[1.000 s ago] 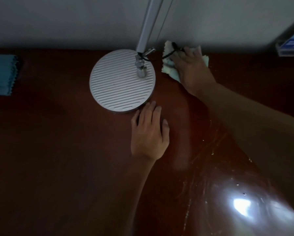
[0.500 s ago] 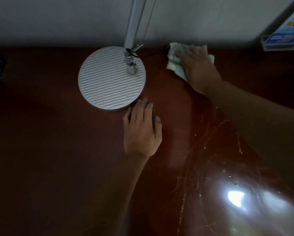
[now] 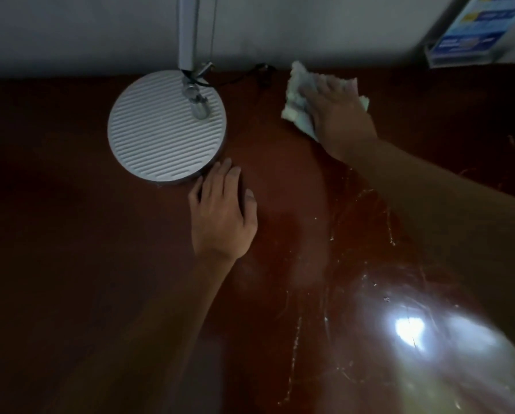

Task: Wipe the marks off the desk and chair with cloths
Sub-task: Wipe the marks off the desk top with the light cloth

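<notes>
Cloth [image 3: 295, 100] slid right under right hand [image 3: 339, 115], fingers [image 3: 330, 85] flat on it

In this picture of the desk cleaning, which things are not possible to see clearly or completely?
- Head view: the cloth is partly covered by the right hand, which is motion-blurred.
- The lamp is cut off by the top edge, so only its base and lower pole show.
- The leaflet holder print is too small and blurred to read.
- The desk is dark on the left; glare hides its lower right part.
- The chair is not in view.
</notes>
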Demonstrator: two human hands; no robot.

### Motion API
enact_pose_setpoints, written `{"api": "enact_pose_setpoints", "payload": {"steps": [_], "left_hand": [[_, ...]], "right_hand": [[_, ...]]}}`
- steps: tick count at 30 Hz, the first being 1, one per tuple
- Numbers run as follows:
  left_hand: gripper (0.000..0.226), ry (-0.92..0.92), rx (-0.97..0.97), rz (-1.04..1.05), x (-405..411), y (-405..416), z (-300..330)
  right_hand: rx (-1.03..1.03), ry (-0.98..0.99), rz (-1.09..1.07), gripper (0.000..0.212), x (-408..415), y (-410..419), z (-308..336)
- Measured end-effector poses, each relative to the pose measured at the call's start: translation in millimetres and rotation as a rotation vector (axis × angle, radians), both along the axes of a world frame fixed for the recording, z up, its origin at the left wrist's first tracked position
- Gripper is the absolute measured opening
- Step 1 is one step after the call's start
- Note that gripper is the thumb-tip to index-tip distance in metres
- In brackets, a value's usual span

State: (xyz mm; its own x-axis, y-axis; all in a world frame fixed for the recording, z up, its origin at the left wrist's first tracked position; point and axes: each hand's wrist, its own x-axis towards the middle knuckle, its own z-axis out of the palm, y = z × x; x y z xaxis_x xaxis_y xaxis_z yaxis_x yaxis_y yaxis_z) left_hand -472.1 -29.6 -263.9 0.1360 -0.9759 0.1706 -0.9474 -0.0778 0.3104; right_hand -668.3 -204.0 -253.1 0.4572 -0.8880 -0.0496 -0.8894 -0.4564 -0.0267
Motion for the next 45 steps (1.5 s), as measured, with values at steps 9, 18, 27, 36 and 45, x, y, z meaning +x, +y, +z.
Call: {"api": "enact_pose_setpoints", "payload": {"steps": [9, 18, 27, 36, 45], "left_hand": [[0.046, 0.01, 0.02, 0.003, -2, 1, 2], [0.047, 0.019, 0.005, -0.003, -3, 2, 0], [0.048, -0.016, 0.036, -0.019, -2, 2, 4], [0.046, -0.103, 0.081, -0.144, -1, 24, 18], [0.048, -0.125, 0.102, -0.256, -5, 125, 4]], "right_hand": [[0.035, -0.199, 0.007, 0.046, 2, 148, -2], [-0.017, -0.031, -0.161, 0.048, -17, 43, -2], [0.072, -0.15, 0.102, 0.045, -12, 205, 2], [0.079, -0.102, -0.135, 0.052, -5, 186, -1], [0.148, -0.051, 0.075, 0.05, -18, 206, 10]]}}
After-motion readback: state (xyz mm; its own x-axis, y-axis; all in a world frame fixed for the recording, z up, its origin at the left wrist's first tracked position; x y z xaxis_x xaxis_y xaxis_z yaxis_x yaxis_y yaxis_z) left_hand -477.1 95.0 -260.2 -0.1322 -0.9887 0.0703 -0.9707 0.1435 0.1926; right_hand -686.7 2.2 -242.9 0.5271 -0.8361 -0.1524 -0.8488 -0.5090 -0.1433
